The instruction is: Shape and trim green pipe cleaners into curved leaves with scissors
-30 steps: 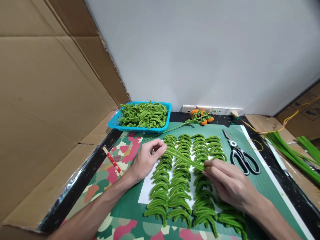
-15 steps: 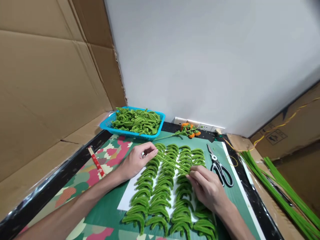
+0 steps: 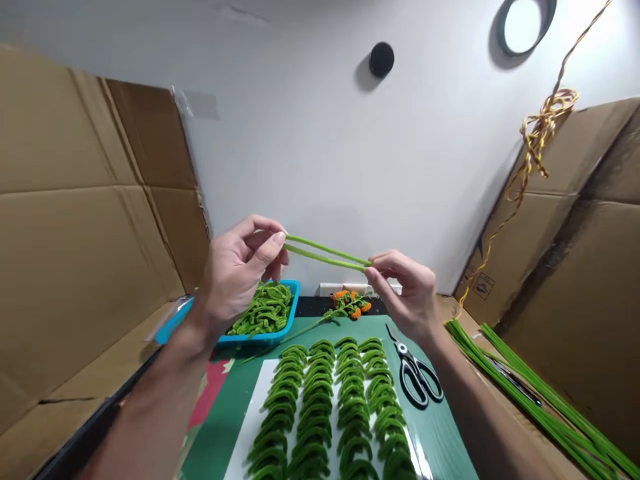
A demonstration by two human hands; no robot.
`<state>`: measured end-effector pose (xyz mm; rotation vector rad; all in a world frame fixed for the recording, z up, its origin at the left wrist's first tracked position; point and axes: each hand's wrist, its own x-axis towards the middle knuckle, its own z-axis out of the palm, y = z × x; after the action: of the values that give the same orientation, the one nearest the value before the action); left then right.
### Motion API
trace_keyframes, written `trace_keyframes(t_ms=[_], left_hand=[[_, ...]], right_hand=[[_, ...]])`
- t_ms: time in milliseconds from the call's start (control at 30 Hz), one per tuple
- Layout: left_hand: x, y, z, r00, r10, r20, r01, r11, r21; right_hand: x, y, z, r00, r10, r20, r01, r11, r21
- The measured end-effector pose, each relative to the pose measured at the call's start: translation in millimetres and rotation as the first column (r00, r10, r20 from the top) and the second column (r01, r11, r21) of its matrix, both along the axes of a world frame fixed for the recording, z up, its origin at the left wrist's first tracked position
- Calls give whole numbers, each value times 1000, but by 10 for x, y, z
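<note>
Between my two raised hands stretches a thin green pipe cleaner [image 3: 325,255], showing as two nearly parallel strands. My left hand [image 3: 237,267] pinches the strands' left end between thumb and fingers. At the right end, my right hand [image 3: 406,283] grips them with thumb and fingertips. Below, curved green pipe-cleaner pieces [image 3: 315,413] lie in several columns on a white sheet [image 3: 250,413]. Behind my left hand stands a blue basket [image 3: 295,303], partly hidden, filled with bent green pieces [image 3: 265,310].
Scissors [image 3: 415,373] lie right of the columns on the green mat [image 3: 225,407]. A stem with orange flowers [image 3: 353,303] rests behind them. Long green pipe cleaners [image 3: 540,393] lie at the right. Cardboard walls [image 3: 90,253] flank the table, and a twisted yellow cord [image 3: 543,133] hangs at right.
Both hands have risen from just above the columns, with the green strands still stretched between them. The view has tilted up, showing more wall.
</note>
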<state>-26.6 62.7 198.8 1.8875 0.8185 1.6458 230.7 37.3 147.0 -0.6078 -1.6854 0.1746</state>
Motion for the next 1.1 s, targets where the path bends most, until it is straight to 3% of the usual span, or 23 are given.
trace_keyframes(t_ms=[100, 200, 333, 433, 633, 800, 933, 1100], left_hand=[[-21, -52, 40, 998, -24, 55, 26, 999, -35], [-106, -79, -46, 999, -38, 22, 40, 994, -104], [-198, -58, -128, 997, -16, -79, 3, 986, -165], [-192, -19, -128, 987, -1, -159, -28, 984, -176], [-147, 55, -185, 944, 46, -327, -95, 986, -136], [-103, 62, -209, 888, 82, -453, -162, 977, -140], [-68, 110, -193, 914, -13, -406, -78, 975, -206], [-83, 193, -251, 940, -126, -319, 15, 944, -330]], right_hand=[[26, 58, 161, 997, 69, -23, -71, 995, -64], [99, 69, 204, 985, 154, 77, -134, 967, -217], [208, 80, 203, 952, 206, 225, -106, 915, -390], [242, 110, 167, 936, 196, 293, -48, 893, -447], [254, 196, 93, 934, 80, 348, 58, 928, -369], [284, 215, 60, 949, 22, 314, 77, 951, -301], [314, 184, 71, 966, -15, 257, 79, 968, -239], [309, 213, 74, 972, 35, 233, 32, 960, -278]])
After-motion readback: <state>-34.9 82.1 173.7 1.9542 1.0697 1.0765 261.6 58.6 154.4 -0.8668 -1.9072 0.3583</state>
